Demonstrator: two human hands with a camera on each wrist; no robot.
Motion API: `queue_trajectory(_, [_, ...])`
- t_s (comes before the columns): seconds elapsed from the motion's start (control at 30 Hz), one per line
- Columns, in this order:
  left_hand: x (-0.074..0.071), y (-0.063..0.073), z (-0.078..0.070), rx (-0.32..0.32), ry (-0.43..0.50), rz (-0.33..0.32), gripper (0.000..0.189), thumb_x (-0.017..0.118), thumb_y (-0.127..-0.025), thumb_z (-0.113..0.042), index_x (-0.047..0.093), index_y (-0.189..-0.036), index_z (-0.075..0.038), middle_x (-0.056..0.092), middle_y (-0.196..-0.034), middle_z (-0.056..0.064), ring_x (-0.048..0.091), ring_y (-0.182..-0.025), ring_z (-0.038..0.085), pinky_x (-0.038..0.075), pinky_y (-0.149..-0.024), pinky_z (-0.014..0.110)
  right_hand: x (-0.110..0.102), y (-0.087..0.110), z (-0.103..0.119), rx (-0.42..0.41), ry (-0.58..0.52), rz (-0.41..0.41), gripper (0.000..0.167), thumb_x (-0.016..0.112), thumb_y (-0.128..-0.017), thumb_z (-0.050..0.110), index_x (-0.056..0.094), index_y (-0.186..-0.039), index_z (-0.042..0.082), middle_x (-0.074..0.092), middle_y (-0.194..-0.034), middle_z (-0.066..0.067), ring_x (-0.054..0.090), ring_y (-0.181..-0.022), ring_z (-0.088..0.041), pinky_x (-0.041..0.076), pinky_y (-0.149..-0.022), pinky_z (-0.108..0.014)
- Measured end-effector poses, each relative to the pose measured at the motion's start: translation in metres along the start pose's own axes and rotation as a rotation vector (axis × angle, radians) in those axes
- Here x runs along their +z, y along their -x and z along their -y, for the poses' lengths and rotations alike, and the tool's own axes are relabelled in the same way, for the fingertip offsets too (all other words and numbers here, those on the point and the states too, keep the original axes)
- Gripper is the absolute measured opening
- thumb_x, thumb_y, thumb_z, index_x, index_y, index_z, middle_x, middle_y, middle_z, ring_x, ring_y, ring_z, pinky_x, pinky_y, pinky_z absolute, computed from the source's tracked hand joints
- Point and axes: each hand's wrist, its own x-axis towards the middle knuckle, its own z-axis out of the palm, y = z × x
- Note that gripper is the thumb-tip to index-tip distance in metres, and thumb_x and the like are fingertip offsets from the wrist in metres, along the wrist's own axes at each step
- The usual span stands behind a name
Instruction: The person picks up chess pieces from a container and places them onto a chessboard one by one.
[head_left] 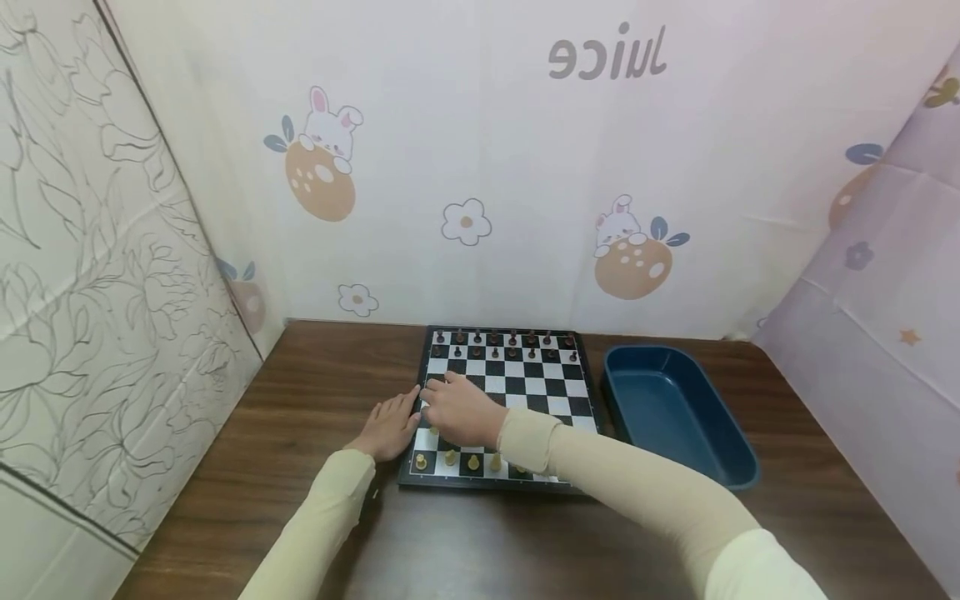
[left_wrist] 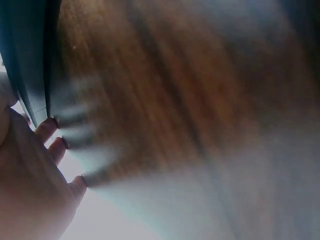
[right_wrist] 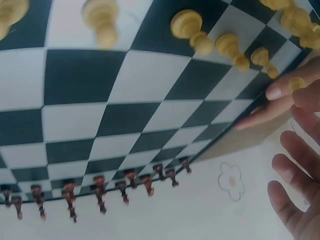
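A black-and-white chessboard (head_left: 536,386) lies on the brown table. My left hand (head_left: 386,427) rests beside its left edge, fingers extended; the left wrist view shows the fingers (left_wrist: 57,146) along the board's dark side. Over the board's near left part reaches my right hand (head_left: 461,410). Between its thumb and index finger it pinches a small pale yellow chess piece (right_wrist: 296,84), mostly hidden, while the other fingers spread apart. Pale yellow pawns (right_wrist: 232,50) stand in a row near it, and a back-row yellow piece (head_left: 421,461) is at the near left corner.
Dark red-brown chess pieces (head_left: 495,352) stand in two rows along the board's far side. To the right of the board sits a blue tray (head_left: 678,417). A printed cloth (head_left: 465,150) hangs behind the table (head_left: 330,367).
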Motion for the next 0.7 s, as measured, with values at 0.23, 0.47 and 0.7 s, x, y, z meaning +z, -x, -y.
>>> queue_trajectory(0.23, [0.002,0.001,-0.003,0.002,0.001,0.011,0.055,0.030,-0.104,-0.029,0.018,-0.153,-0.008,0.027,-0.152,0.019,0.020,-0.140,0.038,0.008,-0.112,0.057,0.009,-0.005,0.010,-0.010,-0.022,-0.001,0.028,0.072,-0.084,0.029,0.073,-0.111,0.022,0.064,-0.120,-0.002,0.056,-0.112,-0.016,0.047,-0.079,-0.032])
queue_trajectory(0.47, [0.004,-0.001,-0.004,0.018,0.003,-0.003,0.055,0.031,-0.104,-0.029,0.019,-0.153,-0.008,0.028,-0.152,0.019,0.022,-0.140,0.037,0.009,-0.112,0.057,0.015,-0.004,0.008,0.010,-0.043,0.000,0.025,0.069,-0.086,0.030,0.073,-0.109,0.022,0.064,-0.119,-0.001,0.056,-0.109,-0.015,0.048,-0.079,-0.031])
queue_trajectory(0.7, [-0.007,-0.011,-0.002,0.057,-0.016,-0.010,0.055,0.035,-0.104,-0.028,0.019,-0.152,-0.005,0.030,-0.150,0.022,0.026,-0.137,0.040,0.015,-0.111,0.057,-0.006,0.025,-0.024,0.119,-0.056,-0.014,0.024,0.071,-0.081,0.029,0.071,-0.102,0.017,0.064,-0.099,0.001,0.055,-0.090,-0.014,0.047,-0.078,-0.030])
